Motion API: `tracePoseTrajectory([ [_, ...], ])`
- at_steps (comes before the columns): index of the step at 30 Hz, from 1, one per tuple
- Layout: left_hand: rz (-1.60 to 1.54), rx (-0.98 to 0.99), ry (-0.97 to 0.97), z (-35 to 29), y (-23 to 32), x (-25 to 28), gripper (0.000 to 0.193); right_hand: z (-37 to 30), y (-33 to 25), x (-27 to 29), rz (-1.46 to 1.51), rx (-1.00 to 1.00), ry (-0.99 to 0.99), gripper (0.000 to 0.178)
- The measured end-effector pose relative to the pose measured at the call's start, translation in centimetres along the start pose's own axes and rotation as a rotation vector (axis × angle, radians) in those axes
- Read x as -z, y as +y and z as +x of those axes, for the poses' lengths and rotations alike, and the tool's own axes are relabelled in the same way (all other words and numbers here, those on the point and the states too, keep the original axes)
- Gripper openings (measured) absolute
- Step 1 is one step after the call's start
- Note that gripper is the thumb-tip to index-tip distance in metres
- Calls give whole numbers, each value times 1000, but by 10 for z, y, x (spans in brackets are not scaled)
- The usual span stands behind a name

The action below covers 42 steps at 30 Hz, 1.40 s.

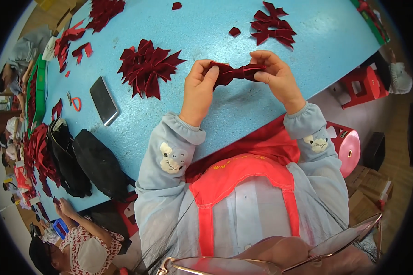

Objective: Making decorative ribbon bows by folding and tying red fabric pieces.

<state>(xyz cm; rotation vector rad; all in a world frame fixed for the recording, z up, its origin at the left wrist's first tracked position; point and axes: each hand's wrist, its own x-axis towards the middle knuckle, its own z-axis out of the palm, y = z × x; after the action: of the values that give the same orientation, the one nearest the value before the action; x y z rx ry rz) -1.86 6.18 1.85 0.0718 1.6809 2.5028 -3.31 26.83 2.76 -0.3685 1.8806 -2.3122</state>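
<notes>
Between my two hands, just above the near edge of the blue table, a dark red velvet bow (pixel 240 73) is stretched out sideways. My left hand (pixel 199 87) pinches its left loop between thumb and fingers. At the other end, my right hand (pixel 278 78) grips the right loop the same way. Beyond my left hand lies a heap of finished-looking red bows (pixel 147 68). A smaller stack of bows (pixel 273 26) rests farther off, past my right hand. Two small red velvet scraps (pixel 234 31) lie around the far middle of the table.
On the blue table (pixel 170 23) to my left are a phone (pixel 104 101), red-handled scissors (pixel 75 101) and black bags (pixel 98 160). A green tray (pixel 38 101) stands at the far left edge. Another person (pixel 85 243) sits lower left. A red stool (pixel 365 87) stands right.
</notes>
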Motion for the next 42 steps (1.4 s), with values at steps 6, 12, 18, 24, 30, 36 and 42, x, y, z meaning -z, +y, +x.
tracePoseTrajectory([
  [6, -29, -113, -41, -9, 0, -15, 15, -17, -11, 10, -120, -83, -148, 31],
  [12, 41, 58, -33, -12, -7, -13, 18, -28, 0, 13, 229, -208, 2, 19],
  [18, -175, 165, -19, -14, -10, -14, 20, -32, 5, 3, 391, -257, 133, 16],
  [24, -110, 24, 84, -11, -15, -12, 19, -41, 1, -1, 192, -185, 16, 18],
  [30, 785, -515, -146, -19, 7, -23, 13, -40, 8, -2, 75, -178, -25, 20],
  [36, 225, 18, -15, -19, -7, -24, 13, -38, 3, -20, -104, 106, 223, 19],
  [42, 70, 32, 92, -18, -17, -28, 11, -54, 3, -33, -710, 454, 301, 17],
])
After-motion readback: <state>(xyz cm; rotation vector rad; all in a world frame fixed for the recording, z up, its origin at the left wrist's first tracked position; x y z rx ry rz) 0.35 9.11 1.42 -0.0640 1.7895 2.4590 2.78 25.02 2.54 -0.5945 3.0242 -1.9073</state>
